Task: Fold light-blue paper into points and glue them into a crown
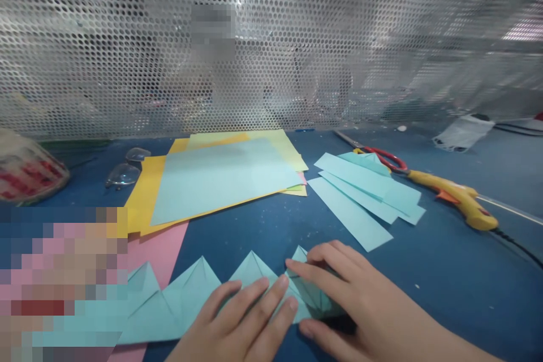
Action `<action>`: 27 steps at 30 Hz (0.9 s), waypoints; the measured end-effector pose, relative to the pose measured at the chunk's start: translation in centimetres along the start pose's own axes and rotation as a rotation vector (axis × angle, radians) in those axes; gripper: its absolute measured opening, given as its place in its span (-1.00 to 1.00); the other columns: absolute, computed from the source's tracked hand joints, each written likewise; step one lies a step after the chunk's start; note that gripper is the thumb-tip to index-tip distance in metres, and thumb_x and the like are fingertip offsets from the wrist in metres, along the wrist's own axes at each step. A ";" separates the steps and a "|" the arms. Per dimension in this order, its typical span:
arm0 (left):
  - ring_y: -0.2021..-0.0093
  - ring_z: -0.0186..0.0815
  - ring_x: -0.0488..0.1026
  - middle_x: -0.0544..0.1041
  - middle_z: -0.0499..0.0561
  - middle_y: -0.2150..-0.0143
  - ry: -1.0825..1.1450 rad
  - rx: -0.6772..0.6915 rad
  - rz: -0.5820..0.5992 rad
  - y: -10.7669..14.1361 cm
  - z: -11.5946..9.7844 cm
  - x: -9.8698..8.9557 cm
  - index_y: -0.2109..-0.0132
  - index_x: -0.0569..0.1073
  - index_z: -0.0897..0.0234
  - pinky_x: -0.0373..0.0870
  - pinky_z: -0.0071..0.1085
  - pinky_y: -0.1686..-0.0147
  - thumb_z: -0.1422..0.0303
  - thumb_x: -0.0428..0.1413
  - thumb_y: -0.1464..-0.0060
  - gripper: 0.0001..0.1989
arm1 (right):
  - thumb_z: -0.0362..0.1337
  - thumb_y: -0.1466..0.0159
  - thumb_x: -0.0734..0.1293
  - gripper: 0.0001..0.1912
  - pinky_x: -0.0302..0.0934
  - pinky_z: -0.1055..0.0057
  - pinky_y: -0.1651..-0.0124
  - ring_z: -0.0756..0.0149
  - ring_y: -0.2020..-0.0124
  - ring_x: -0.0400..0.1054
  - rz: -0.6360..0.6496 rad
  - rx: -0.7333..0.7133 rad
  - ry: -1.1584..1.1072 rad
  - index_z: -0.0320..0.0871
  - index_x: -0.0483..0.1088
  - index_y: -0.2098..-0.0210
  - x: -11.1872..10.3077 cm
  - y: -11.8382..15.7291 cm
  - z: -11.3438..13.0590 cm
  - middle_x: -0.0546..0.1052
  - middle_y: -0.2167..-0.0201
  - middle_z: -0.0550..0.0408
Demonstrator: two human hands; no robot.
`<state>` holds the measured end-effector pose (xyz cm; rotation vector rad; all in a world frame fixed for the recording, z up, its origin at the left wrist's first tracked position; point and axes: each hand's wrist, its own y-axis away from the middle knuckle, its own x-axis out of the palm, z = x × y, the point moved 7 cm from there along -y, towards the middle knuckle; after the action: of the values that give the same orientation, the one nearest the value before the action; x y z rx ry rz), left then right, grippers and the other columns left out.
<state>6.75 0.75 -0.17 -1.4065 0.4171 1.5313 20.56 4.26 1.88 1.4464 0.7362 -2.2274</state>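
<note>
A light-blue paper strip [161, 322] folded into a row of pointed peaks runs along the near edge of the table. My left hand [250, 317] lies over its right part, fingers stretched out flat and pressing the paper. At the right end, my right hand [348, 288] curves around a folded light-blue piece [311, 291], fingers on its top and thumb low beside it. This piece meets the end of the strip; the joint is partly hidden by my fingers. Under the strip's left part lies a pink sheet [165, 249].
Light-blue strips [356, 203] lie right of a stack of coloured sheets [229, 181]. Beyond them are red-handled scissors [388, 157] and a yellow glue gun [453, 192] with a cord. Glasses [123, 174] sit left, before a perforated screen [271, 68]. A blurred block covers the lower left.
</note>
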 end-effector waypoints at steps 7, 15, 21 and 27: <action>-0.16 -0.34 0.24 0.35 -0.25 -0.25 0.008 -0.076 -0.050 0.7 -0.4 1.2 -0.23 0.28 0.03 0.05 -0.32 -0.13 0.24 -0.31 -0.40 -0.59 | -0.24 -0.17 0.39 -0.54 0.39 0.25 0.17 0.21 0.21 0.38 0.085 -0.001 0.006 -0.18 0.41 -0.06 0.0 -0.1 -0.2 0.47 0.22 -0.04; -0.31 -0.28 0.09 0.36 -0.14 -0.25 0.057 -0.037 -0.073 0.7 -0.5 1.5 -0.23 0.28 0.17 -0.45 -0.10 -0.33 0.28 -0.32 -0.39 -0.57 | -0.18 -0.13 0.42 -0.52 0.38 0.29 0.37 0.22 0.32 0.44 0.187 0.090 0.053 -0.01 0.39 -0.06 -0.4 0.2 -1.7 0.47 0.23 0.04; -0.17 -0.29 0.34 0.46 -0.07 -0.16 0.043 0.062 -0.112 -0.1 -0.1 0.3 -0.17 0.35 0.26 -0.18 -0.26 -0.33 0.27 -0.24 -0.37 -0.59 | 0.03 -0.15 0.39 -0.45 0.36 0.34 0.42 0.23 0.35 0.47 0.144 0.037 0.114 -0.03 0.37 -0.08 -0.7 0.2 -2.0 0.50 0.26 0.06; 0.01 -0.21 0.52 0.54 0.04 -0.06 0.109 0.150 -0.041 -1.5 0.3 -0.4 -0.09 0.41 0.30 0.49 -0.36 0.15 0.35 -0.28 -0.37 -0.59 | -0.04 -0.35 0.17 -0.60 0.30 0.37 0.48 0.23 0.38 0.49 -0.131 0.042 0.417 -0.13 0.45 0.02 -2.6 0.1 -4.2 0.55 0.29 0.01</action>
<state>7.78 1.51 0.81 -1.3759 0.5552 1.3654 24.64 6.87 2.89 1.9668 0.9406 -2.0619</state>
